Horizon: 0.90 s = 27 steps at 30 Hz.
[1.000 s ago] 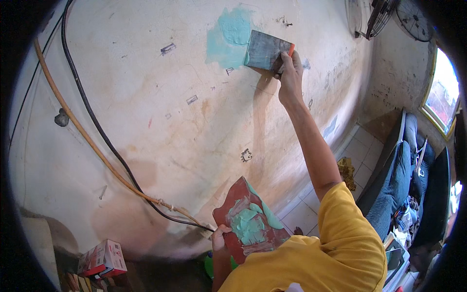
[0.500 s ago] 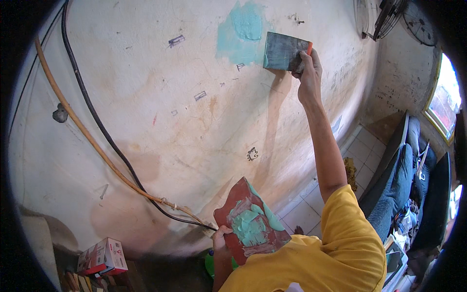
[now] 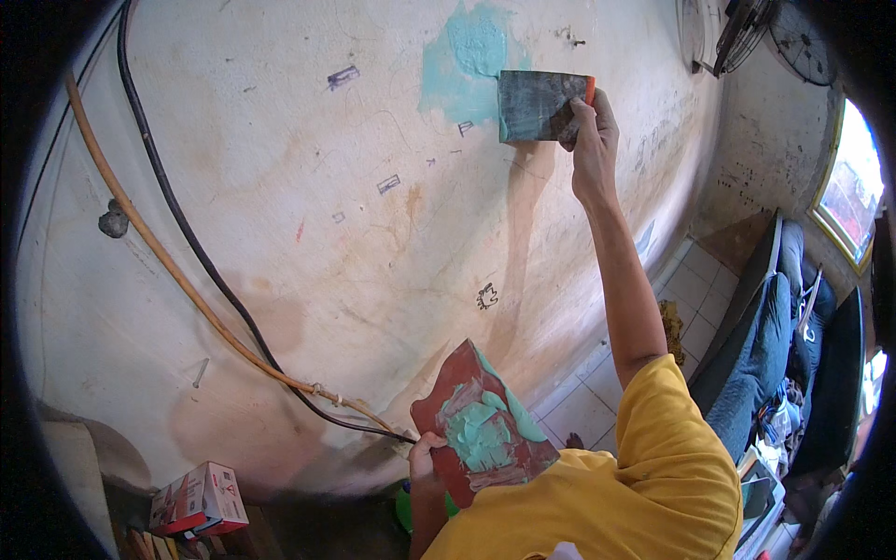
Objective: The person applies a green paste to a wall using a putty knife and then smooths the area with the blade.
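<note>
My right hand (image 3: 592,140) is raised to the wall, fingers closed round a wide putty knife (image 3: 541,107) with a grey blade and an orange edge. The blade's left edge carries turquoise putty and meets the wall beside a turquoise putty patch (image 3: 467,65). Low in front of me, my left hand (image 3: 427,457) grips a reddish-brown board (image 3: 439,411) by its left side. On that board lies a heap of turquoise putty (image 3: 483,434), with more along its right edge. Most of the left hand's fingers are hidden beneath the board.
A black cable (image 3: 177,210) and an orange hose (image 3: 154,243) run down the stained wall (image 3: 308,187). A red-and-white box (image 3: 199,499) stands lower left. Dark blue sofa cushions (image 3: 756,336) and tiled floor (image 3: 579,411) lie right. Fans (image 3: 747,37) hang upper right.
My right hand has tilted the putty knife, and its blade has shifted slightly left and down, closer to the turquoise patch. The left hand and the board have stayed in place.
</note>
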Motion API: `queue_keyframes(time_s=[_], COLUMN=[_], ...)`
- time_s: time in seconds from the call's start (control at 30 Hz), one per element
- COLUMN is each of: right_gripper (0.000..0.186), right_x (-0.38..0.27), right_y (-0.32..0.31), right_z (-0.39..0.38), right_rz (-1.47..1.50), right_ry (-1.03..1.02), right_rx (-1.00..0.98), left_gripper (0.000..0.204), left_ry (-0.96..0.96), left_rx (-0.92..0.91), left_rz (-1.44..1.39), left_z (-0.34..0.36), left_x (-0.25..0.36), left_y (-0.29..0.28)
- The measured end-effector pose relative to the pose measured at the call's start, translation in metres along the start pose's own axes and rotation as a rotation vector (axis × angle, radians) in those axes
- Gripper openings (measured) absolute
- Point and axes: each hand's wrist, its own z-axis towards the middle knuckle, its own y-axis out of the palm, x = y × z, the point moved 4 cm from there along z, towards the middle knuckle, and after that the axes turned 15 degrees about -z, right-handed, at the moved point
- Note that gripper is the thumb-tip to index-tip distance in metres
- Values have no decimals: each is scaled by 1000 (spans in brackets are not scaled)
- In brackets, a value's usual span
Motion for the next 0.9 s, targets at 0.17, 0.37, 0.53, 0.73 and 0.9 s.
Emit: queue_keyframes(time_s=[0.17, 0.37, 0.53, 0.73, 0.9], right_gripper=[14, 12, 13, 15, 18], right_x=[-6, 7, 1, 0, -1], right_y=[1, -4, 0, 10, 21], right_z=[-4, -9, -13, -10, -6], right_rz=[-15, -90, -24, 4, -35], right_ry=[-15, -31, -1, 37, -70], right_rx=[13, 57, 34, -9, -101], left_gripper=[44, 43, 42, 41, 40], left_ry=[51, 64, 71, 82, 81], left_rx=[84, 118, 127, 139, 146], left_rz=[104, 162, 187, 206, 223], left_z=[0, 0, -2, -3, 0], left_x=[1, 1, 2, 4, 5], left_y=[3, 7, 9, 9, 11])
